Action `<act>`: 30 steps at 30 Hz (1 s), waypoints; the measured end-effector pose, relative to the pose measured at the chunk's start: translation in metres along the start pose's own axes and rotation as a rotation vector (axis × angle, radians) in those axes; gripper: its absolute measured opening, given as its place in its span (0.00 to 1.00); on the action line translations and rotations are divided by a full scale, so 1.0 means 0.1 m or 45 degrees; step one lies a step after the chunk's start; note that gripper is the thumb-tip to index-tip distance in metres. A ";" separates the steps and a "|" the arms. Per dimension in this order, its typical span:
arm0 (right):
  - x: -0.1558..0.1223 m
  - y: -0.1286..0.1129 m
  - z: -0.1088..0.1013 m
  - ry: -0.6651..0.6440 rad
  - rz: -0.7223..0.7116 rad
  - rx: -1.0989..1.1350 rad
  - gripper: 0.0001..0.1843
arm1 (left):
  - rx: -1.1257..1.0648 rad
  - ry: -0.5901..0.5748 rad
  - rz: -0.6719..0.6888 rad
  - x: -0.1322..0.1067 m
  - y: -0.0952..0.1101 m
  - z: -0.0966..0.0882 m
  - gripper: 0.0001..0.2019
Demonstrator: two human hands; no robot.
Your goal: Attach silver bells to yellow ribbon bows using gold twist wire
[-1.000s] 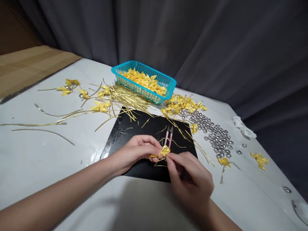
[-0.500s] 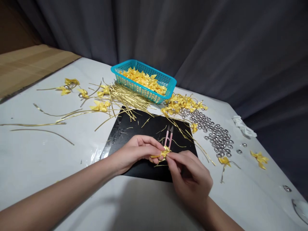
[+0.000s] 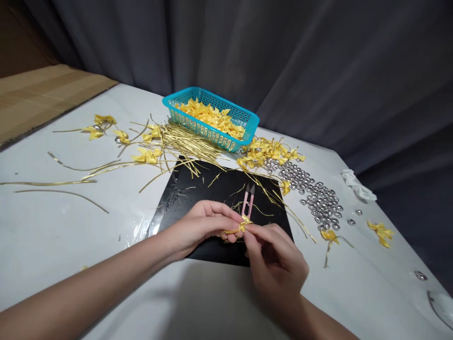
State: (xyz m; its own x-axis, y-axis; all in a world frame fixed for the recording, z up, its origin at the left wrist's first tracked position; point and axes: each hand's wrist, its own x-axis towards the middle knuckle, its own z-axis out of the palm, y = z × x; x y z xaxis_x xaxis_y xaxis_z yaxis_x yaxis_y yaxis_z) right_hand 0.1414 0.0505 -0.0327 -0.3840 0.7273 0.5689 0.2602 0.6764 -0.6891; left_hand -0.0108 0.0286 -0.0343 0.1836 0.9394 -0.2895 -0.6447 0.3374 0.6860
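Both hands meet over the near edge of a black mat (image 3: 198,189). My left hand (image 3: 203,224) pinches one side of a small yellow ribbon bow (image 3: 243,225) wound with gold wire. My right hand (image 3: 274,257) pinches the bow's other side, its fingers curled. Just behind the bow, pink thread snips (image 3: 248,200) lie on the mat with their blades pointing away from me.
A teal basket (image 3: 244,123) of yellow bows stands at the back. In front of it lies a bundle of gold wires (image 3: 184,141). Finished bows (image 3: 269,151) and silver beads (image 3: 318,198) spread to the right. Loose wires (image 3: 53,183) lie on the white table.
The bow looks smaller and more tightly gathered between the fingertips. Both hands have stayed nearly in place, my right hand edging slightly left and down.
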 end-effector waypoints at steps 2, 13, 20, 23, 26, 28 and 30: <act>0.00 0.00 0.01 0.003 0.032 0.021 0.10 | -0.027 0.015 -0.001 0.00 0.00 0.00 0.02; -0.03 0.08 0.03 -0.093 0.245 0.228 0.09 | 0.168 0.060 0.241 0.03 0.02 -0.06 0.07; 0.02 0.09 0.06 -0.080 0.234 0.195 0.06 | 0.257 0.095 0.220 0.03 0.04 -0.04 0.13; 0.07 0.11 0.05 -0.153 0.213 0.142 0.05 | 0.350 0.151 0.236 0.02 0.05 -0.05 0.13; 0.12 0.12 0.00 -0.171 0.174 0.003 0.06 | 0.410 0.192 0.248 0.03 0.06 -0.05 0.14; 0.14 0.12 -0.03 -0.121 0.105 -0.120 0.07 | 0.434 0.194 0.246 0.03 0.06 -0.04 0.14; 0.16 0.11 -0.06 -0.092 0.028 -0.183 0.08 | 0.474 0.192 0.234 0.03 0.06 -0.02 0.13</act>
State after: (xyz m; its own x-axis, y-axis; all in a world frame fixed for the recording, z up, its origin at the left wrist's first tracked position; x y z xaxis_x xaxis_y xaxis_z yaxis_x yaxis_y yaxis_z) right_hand 0.1436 0.0700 -0.0282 -0.4379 0.7355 0.5170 0.3916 0.6737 -0.6267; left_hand -0.0157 0.0330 -0.0326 -0.0374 0.9758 -0.2155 -0.3397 0.1904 0.9210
